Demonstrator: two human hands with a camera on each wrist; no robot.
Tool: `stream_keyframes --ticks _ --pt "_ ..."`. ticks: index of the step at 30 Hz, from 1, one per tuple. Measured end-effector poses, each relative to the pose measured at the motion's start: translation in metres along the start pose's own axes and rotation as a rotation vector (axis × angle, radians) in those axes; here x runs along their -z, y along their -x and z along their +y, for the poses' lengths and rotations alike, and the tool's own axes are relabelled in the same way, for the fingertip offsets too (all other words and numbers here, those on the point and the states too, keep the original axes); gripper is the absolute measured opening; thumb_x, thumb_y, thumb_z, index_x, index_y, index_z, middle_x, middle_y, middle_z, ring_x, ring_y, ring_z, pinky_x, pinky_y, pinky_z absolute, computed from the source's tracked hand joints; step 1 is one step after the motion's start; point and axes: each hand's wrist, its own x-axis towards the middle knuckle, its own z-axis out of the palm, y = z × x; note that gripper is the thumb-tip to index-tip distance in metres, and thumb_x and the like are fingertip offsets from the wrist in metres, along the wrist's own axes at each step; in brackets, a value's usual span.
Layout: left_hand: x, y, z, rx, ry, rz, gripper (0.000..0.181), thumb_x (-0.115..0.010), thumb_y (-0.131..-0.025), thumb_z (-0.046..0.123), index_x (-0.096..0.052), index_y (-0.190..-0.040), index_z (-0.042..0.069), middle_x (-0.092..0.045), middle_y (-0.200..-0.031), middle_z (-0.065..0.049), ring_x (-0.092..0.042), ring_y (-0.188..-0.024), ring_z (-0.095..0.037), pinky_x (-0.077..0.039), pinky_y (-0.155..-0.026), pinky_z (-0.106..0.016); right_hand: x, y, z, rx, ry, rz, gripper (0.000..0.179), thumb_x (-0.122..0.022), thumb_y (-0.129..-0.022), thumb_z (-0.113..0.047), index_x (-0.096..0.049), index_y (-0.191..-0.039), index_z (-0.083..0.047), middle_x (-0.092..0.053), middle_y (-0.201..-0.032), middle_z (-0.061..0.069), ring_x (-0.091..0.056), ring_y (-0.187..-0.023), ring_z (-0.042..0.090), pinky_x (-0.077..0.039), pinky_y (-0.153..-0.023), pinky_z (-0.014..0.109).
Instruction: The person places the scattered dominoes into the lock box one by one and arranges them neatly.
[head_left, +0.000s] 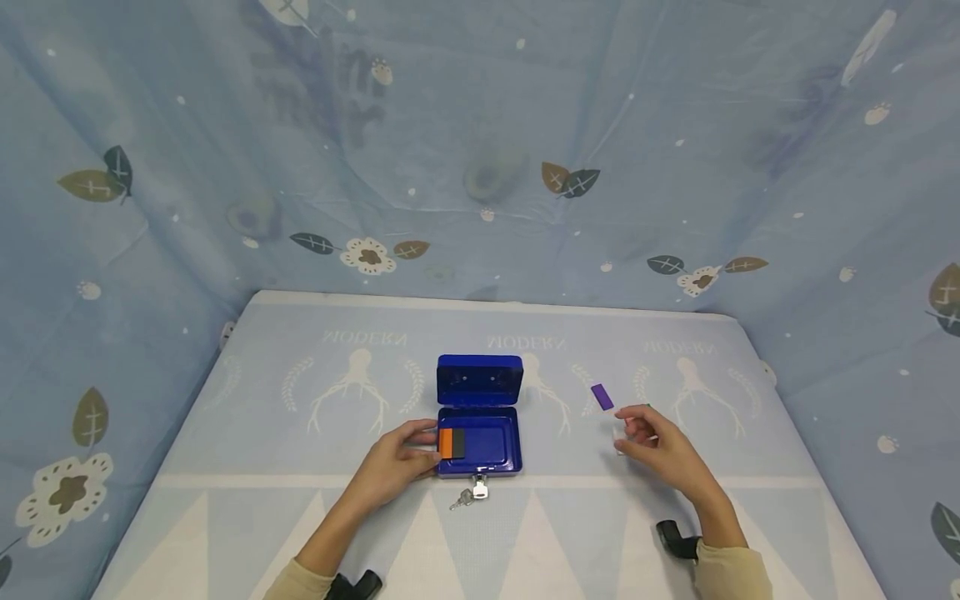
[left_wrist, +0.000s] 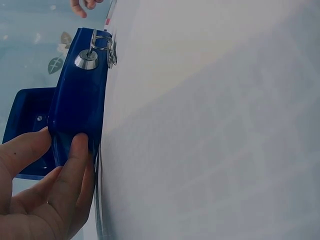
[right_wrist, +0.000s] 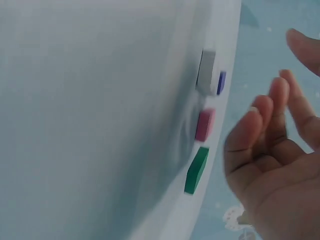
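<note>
A blue cash box (head_left: 517,454) stands with its lid (head_left: 480,382) raised. An orange block (head_left: 446,444) and a dark grey block (head_left: 458,444) lie side by side in its left part. My left hand (head_left: 392,468) grips the box's left side, thumb at the rim and fingers against the outer wall. My right hand (head_left: 666,454) hovers over the table with its fingers loosely bent, holding nothing. Beneath and around it are a white block (right_wrist: 206,70), a pink block (right_wrist: 204,125) and a green block (right_wrist: 196,171). A purple block (head_left: 602,397) lies just beyond the fingertips.
From the silver lock (left_wrist: 87,60) on the box front hang keys (head_left: 463,498) on a ring. A patterned cloth covers the table (head_left: 300,533), and a blue curtain (head_left: 480,125) with leaf prints rises behind it and at both sides.
</note>
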Motion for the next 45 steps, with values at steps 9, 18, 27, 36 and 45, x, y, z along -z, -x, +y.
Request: stream_keyframes --ticks 9,18,27,36,45 --pt "-0.001 0.0 -0.001 0.001 -0.021 0.004 0.054 -0.076 -0.088 0.006 -0.056 -0.138 0.002 -0.064 -0.123 -0.018 -0.069 -0.098 -0.027 -0.061 -0.074 -0.032 0.009 0.002 0.008 -0.141 -0.012 -0.071 0.043 -0.081 -0.084 -0.008 -0.058 -0.121 -0.001 -0.052 -0.094 0.012 -0.049 -0.078 0.017 -0.043 -0.062 0.023" --pt "-0.001 0.0 -0.001 0.0 -0.011 0.003 0.055 -0.075 -0.088 0.005 -0.055 -0.139 0.001 -0.063 -0.124 -0.019 -0.069 -0.098 -0.028 -0.061 -0.074 -0.032 0.012 -0.001 0.013 -0.182 -0.007 -0.116 0.051 -0.081 -0.083 -0.004 -0.055 -0.126 0.003 -0.049 -0.09 0.01 -0.046 -0.077 0.017 -0.039 -0.062 0.023" --pt "0.0 0.0 -0.001 -0.001 -0.015 0.002 0.055 -0.076 -0.088 0.005 -0.055 -0.138 0.001 -0.063 -0.124 -0.018 -0.069 -0.098 -0.027 -0.061 -0.074 -0.031 0.011 -0.003 0.016 -0.184 0.013 -0.133 0.05 -0.079 -0.082 0.0 -0.055 -0.125 0.002 -0.047 -0.089 0.01 -0.044 -0.077 0.016 -0.038 -0.063 0.024" --pt "0.0 0.001 0.001 -0.001 -0.02 -0.001 0.054 -0.076 -0.088 0.006 -0.055 -0.138 0.001 -0.064 -0.123 -0.018 -0.069 -0.098 -0.027 -0.061 -0.074 -0.031 0.008 -0.003 0.016 -0.179 0.041 -0.13 0.048 -0.078 -0.081 0.003 -0.057 -0.124 0.002 -0.048 -0.089 0.009 -0.044 -0.076 0.016 -0.037 -0.063 0.026" --pt "0.0 0.001 0.002 -0.006 -0.019 -0.006 0.054 -0.076 -0.088 0.006 -0.056 -0.138 0.001 -0.063 -0.123 -0.018 -0.069 -0.099 -0.027 -0.061 -0.075 -0.03 0.007 -0.003 0.012 -0.184 0.054 -0.138 0.047 -0.077 -0.081 0.004 -0.056 -0.123 0.002 -0.046 -0.089 0.009 -0.043 -0.076 0.018 -0.036 -0.063 0.026"
